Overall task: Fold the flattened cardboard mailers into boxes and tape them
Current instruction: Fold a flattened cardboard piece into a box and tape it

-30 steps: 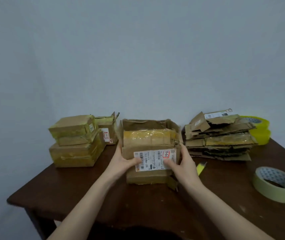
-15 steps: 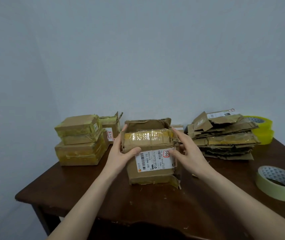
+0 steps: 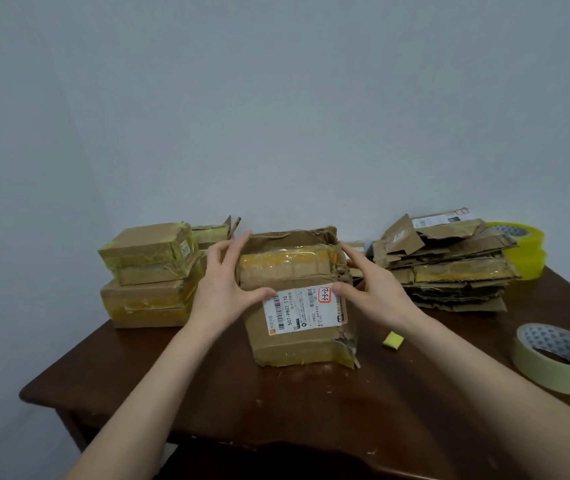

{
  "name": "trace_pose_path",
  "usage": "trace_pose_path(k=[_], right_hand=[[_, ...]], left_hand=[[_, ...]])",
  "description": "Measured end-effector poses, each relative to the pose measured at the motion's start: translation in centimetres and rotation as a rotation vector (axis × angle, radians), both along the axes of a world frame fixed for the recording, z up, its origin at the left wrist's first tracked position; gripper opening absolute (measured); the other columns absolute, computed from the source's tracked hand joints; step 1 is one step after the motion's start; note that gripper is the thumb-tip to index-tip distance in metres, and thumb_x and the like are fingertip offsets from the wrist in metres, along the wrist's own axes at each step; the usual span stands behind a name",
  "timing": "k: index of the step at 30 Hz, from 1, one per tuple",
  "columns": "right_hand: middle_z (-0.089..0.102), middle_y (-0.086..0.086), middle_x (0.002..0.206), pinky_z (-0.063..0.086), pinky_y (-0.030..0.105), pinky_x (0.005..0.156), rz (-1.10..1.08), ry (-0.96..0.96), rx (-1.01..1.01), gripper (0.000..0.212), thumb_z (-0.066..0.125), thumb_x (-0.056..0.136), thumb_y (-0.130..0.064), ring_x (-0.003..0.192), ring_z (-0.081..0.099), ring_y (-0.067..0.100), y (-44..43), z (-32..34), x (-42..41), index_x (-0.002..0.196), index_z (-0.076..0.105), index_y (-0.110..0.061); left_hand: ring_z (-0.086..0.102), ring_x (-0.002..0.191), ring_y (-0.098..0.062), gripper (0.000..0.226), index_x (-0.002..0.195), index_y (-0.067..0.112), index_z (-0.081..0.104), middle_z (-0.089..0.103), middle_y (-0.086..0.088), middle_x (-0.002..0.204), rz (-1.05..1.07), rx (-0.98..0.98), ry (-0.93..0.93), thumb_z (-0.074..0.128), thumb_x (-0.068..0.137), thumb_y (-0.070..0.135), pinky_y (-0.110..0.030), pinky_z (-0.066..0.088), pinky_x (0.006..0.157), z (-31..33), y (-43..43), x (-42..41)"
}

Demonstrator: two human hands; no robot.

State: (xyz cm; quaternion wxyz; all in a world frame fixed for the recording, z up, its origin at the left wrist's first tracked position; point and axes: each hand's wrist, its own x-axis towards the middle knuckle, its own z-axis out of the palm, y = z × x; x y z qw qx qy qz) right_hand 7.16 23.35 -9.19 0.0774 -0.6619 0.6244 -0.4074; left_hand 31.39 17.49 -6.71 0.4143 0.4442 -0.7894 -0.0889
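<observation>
A worn cardboard box (image 3: 297, 344) with a white shipping label stands upright at the middle of the dark wooden table (image 3: 276, 410), its top open with ragged flaps. My left hand (image 3: 223, 285) clasps its upper left corner, thumb on the front face and fingers up along the side. At the upper right corner my right hand (image 3: 377, 289) holds it the same way, thumb by the label. To the right a stack of flattened mailers (image 3: 450, 271) waits. A roll of pale tape (image 3: 557, 358) lies at the right edge.
Several taped boxes (image 3: 148, 271) are stacked at the back left, against the wall. Two yellow tape rolls (image 3: 522, 244) sit behind the flat stack. A small yellow scrap (image 3: 393, 340) lies right of the box. The table's front edge is near my forearms.
Both hands have slid from the label's height up to the box's top corners. The box now stands a little taller and nearer to me.
</observation>
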Motion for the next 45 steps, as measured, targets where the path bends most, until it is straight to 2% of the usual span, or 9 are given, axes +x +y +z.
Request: trace_pose_path(k=[3, 6, 14, 19, 24, 28, 30, 35, 45], right_hand=[[0.042, -0.004, 0.149, 0.047, 0.046, 0.096, 0.0, 0.056, -0.021, 0.082, 0.063, 0.089, -0.04, 0.13, 0.045, 0.017, -0.3, 0.2, -0.2, 0.15, 0.009, -0.046], [0.044, 0.0, 0.145, 0.044, 0.049, 0.098, 0.015, 0.098, 0.023, 0.081, 0.062, 0.089, -0.039, 0.132, 0.042, 0.018, -0.5, 0.7, -0.6, 0.148, 0.007, -0.054], [0.03, 0.002, 0.15, 0.035, 0.042, 0.111, 0.108, 0.122, 0.223, 0.052, 0.054, 0.091, -0.052, 0.134, 0.037, 0.022, -0.9, 1.4, -0.7, 0.141, 0.043, -0.042], [0.046, -0.002, 0.14, 0.041, 0.041, 0.105, 0.074, -0.098, 0.144, 0.062, 0.061, 0.084, -0.056, 0.129, 0.044, 0.017, -0.9, 0.7, -0.6, 0.136, 0.049, -0.023], [0.028, -0.003, 0.155, 0.035, 0.037, 0.11, 0.073, -0.419, 0.203, 0.118, 0.082, 0.069, -0.043, 0.137, 0.036, 0.019, -2.1, 1.4, -1.0, 0.155, 0.006, -0.017], [0.038, -0.006, 0.146, 0.045, 0.032, 0.096, 0.159, -0.443, 0.247, 0.122, 0.083, 0.073, -0.028, 0.109, 0.058, 0.009, -3.8, 2.2, -0.9, 0.154, -0.008, -0.024], [0.04, -0.003, 0.138, 0.052, 0.028, 0.083, 0.174, -0.468, 0.253, 0.114, 0.083, 0.074, -0.024, 0.095, 0.065, 0.01, -4.1, 2.5, -0.9, 0.154, 0.002, -0.031], [0.036, -0.002, 0.143, 0.036, 0.028, 0.094, 0.2, -0.183, 0.226, 0.056, 0.072, 0.083, -0.036, 0.12, 0.039, 0.012, -3.7, 2.9, -1.4, 0.132, 0.045, -0.045], [0.011, 0.004, 0.16, 0.03, 0.046, 0.113, 0.134, 0.227, 0.3, 0.071, 0.068, 0.08, -0.055, 0.143, 0.025, 0.028, -4.4, 2.4, -1.5, 0.143, 0.039, -0.041]], left_hand=[[0.052, 0.109, -0.024, 0.057, 0.117, 0.021, 0.06, 0.035, -0.004, 0.135, 0.086, -0.103, -0.155, 0.083, 0.067, 0.035, -0.039, 0.048, 0.091, 1.2, -0.3, 0.4], [0.06, 0.08, -0.021, 0.029, 0.091, 0.013, 0.065, 0.045, -0.007, 0.127, 0.002, -0.275, -0.206, 0.082, 0.071, 0.022, -0.037, 0.055, 0.074, 0.7, -0.5, 0.8], [0.055, 0.101, -0.004, 0.019, 0.073, 0.013, 0.056, 0.058, 0.011, 0.114, -0.216, -0.193, -0.073, 0.074, 0.079, 0.012, -0.023, 0.044, 0.086, -0.3, -0.8, 1.0], [0.054, 0.068, 0.011, 0.016, 0.08, 0.028, 0.051, 0.057, 0.016, 0.077, -0.182, 0.079, 0.19, 0.061, 0.091, 0.021, -0.006, 0.039, 0.059, -0.3, -0.5, -0.7], [0.056, 0.094, -0.012, 0.031, 0.111, 0.028, 0.05, 0.058, -0.002, 0.109, -0.153, 0.169, 0.248, 0.068, 0.086, 0.032, -0.02, 0.048, 0.08, -0.5, -2.6, -0.8], [0.049, 0.095, -0.003, 0.097, 0.15, 0.032, 0.015, 0.033, -0.004, 0.138, -0.151, 0.284, 0.269, 0.078, 0.077, 0.027, -0.009, 0.039, 0.074, 0.5, -4.1, -0.7], [0.049, 0.101, -0.007, 0.103, 0.151, 0.034, 0.004, 0.031, -0.004, 0.144, -0.175, 0.368, 0.191, 0.077, 0.078, 0.032, -0.014, 0.038, 0.079, 1.1, -4.6, -0.7], [0.041, 0.115, -0.015, 0.038, 0.13, 0.04, 0.05, 0.053, 0.002, 0.127, -0.074, 0.133, -0.107, 0.055, 0.092, 0.035, -0.038, 0.035, 0.104, 0.6, -5.2, -1.2], [0.015, 0.146, -0.017, 0.043, 0.142, 0.038, 0.04, 0.008, 0.004, 0.16, -0.21, 0.332, -0.349, 0.035, 0.1, 0.045, -0.036, 0.014, 0.116, 1.1, -4.8, -1.9]])
